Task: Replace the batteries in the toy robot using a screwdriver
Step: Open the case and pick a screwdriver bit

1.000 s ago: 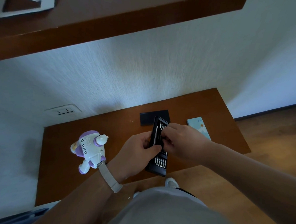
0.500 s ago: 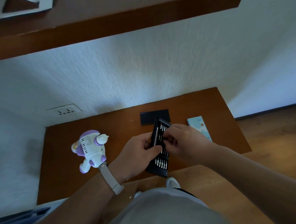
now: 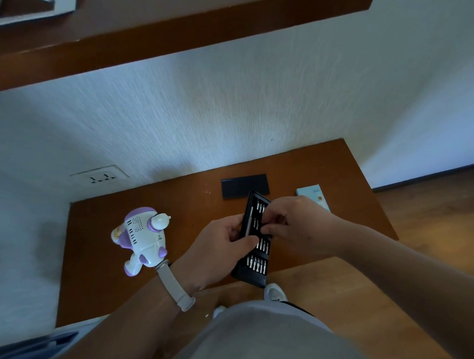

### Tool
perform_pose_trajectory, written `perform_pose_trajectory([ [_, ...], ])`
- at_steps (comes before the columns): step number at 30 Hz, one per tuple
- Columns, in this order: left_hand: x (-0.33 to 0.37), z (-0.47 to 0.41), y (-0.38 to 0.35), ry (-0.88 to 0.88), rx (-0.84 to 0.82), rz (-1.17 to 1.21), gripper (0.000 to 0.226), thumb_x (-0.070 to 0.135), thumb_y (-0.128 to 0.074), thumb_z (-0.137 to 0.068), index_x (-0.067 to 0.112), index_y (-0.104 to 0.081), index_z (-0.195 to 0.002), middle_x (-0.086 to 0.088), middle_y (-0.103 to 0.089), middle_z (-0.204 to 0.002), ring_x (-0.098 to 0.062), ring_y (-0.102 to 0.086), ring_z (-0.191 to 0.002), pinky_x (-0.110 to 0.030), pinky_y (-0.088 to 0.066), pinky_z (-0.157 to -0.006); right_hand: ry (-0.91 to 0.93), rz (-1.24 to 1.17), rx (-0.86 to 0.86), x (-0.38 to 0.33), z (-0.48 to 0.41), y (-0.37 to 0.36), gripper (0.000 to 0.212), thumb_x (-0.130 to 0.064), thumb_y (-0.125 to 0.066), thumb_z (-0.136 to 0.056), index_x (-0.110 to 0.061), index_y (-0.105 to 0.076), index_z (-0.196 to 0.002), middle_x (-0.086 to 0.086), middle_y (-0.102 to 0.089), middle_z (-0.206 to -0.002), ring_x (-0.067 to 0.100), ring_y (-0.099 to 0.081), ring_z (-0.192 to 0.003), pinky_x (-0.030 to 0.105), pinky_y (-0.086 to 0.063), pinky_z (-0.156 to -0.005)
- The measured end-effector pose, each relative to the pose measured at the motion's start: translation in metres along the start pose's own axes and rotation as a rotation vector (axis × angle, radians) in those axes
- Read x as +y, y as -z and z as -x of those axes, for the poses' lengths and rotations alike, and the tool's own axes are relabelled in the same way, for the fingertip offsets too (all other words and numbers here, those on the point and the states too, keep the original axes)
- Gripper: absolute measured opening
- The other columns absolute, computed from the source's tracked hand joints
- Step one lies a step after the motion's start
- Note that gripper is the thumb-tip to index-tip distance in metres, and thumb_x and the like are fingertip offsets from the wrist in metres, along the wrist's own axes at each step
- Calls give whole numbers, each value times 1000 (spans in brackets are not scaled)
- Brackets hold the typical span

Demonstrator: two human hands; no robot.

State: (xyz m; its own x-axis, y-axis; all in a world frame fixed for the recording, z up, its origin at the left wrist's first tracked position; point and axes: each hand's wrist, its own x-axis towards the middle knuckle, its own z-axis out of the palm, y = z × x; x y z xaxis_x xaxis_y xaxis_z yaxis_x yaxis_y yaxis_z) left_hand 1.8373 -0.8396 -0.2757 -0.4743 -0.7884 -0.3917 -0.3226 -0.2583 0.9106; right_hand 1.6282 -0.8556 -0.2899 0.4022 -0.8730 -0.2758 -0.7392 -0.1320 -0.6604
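A loose bit may be slipping free and dropping to the floor, as the black plastic tray of silver screwdriver bits [image 3: 254, 262] is being worked at the front edge of the brown wooden bench [image 3: 102, 268]. The left hand [image 3: 218, 249] is gripping the tray's left side; the right hand [image 3: 296, 223] is curling its fingers over the middle rows, though whether it is holding a bit cannot be told. The white-and-purple plastic toy robot [image 3: 142, 237] is lying untouched on the bench, just beside the left wrist.
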Motion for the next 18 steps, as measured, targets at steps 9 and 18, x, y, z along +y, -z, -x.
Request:
perform_pose_trajectory([
  [9,1,1,-6,26,-6,6,27,13,-62,-98,34,-66,-115,6,-78,-99,-11,-75,-90,-16,-56,-72,102,151,103,1,4,-7,14,-41,-50,-89,-31,-55,-80,-16,-53,-76,4,-53,-67,14,-43,-58],
  [18,1,0,-11,24,37,89,31,13,-60,-99,39,-65,-114,9,-78,-102,-10,-75,-94,-17,-56,-72,-111,-594,356,8,16,-14,12,-21,-58,-90,-27,-63,-80,-5,-69,-77,11,-67,-63,18,-54,-56],
])
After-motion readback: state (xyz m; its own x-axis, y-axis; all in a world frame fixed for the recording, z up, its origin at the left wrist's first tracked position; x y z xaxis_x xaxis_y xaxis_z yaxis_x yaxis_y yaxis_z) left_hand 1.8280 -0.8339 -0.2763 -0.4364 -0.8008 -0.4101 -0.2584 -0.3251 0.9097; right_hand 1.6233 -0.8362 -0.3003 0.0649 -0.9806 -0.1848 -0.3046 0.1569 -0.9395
